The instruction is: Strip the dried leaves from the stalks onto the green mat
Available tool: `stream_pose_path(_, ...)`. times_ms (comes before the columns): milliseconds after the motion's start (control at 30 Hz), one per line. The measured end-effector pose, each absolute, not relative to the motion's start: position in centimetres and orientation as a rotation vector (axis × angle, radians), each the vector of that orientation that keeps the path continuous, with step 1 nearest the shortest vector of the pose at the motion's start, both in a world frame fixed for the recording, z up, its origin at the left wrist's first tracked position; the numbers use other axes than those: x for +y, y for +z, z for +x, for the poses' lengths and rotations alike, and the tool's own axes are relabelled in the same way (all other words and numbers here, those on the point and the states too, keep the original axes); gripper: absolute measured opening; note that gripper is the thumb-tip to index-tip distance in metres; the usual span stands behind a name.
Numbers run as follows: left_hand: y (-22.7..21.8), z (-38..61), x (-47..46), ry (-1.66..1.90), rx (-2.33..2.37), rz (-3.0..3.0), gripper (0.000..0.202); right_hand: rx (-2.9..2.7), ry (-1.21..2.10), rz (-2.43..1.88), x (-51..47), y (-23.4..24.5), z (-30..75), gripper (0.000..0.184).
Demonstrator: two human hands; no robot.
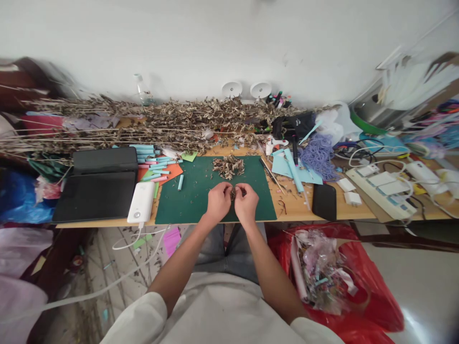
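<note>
The wooden table (294, 205) carries the green cutting mat (186, 200) at its front edge, right before the person. Behind the mat, along the wall side, a long heap of dried branches (143, 122) runs across most of the table. Below and to the right of the mat, off the table, a red bag (376, 306) stands open with scraps inside. Left of the mat lies a black case (96, 186), and a white power bank (141, 202) sits between the case and the mat. Well to the right of the mat is a white power strip (380, 191); a black phone (324, 201) lies nearer, just past the mat's right edge.

Over the mat's front part, the left hand (218, 201) and the right hand (246, 203) meet, fingers curled in and pinched from both sides on a small dried clump (234, 193). A loose pile of dried leaves (228, 166) rests on the mat's far edge, just beyond the hands.
</note>
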State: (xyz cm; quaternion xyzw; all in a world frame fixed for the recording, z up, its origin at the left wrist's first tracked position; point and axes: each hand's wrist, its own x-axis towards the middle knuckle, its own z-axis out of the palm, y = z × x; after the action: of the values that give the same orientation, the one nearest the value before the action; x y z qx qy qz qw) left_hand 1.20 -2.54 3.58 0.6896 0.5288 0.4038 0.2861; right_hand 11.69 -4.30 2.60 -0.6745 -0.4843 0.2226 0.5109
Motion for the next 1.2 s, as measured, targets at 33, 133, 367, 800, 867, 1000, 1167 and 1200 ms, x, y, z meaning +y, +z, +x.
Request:
stream_pose_path(33,3.6,1.1,-2.4,1.104,1.414,1.742,0.018,-1.129,0.575,-1.608,-4.2,2.5,12.0,0.021)
stream_pose_path(133,3.4,0.6,-1.7,1.152,1.352,1.503,0.020,-1.113,0.648,-1.588,-3.9,2.4,13.2,0.019)
stream_pose_path(367,1.9,0.3,-0.6,1.124,1.235,1.287,0.026,-1.181,0.841,-1.460,-3.8,3.0,14.0,0.025)
stream_pose_path(800,3.9,-0.2,-1.7,0.937,1.209,1.805,0.022,-1.432,0.596,-1.485,-4.2,4.1,13.7,0.020)
stream_pose_path(867,3.8,-0.3,-1.6,0.911,1.236,1.945,0.023,-1.486,0.566,-1.490,-4.1,4.2,13.7,0.020)
stream_pose_path(1000,3.4,-0.2,-1.5,0.832,1.296,2.121,0.024,-1.629,0.499,-1.502,-4.0,4.1,13.7,0.021)
stream_pose_path(1167,3.6,0.5,-1.9,0.842,1.378,2.112,0.024,-1.496,0.540,-1.545,-3.7,3.4,13.3,0.015)
stream_pose_path(1200,3.6,0.6,-1.9,0.878,1.382,2.048,0.024,-1.379,0.612,-1.533,-3.6,3.2,13.1,0.015)
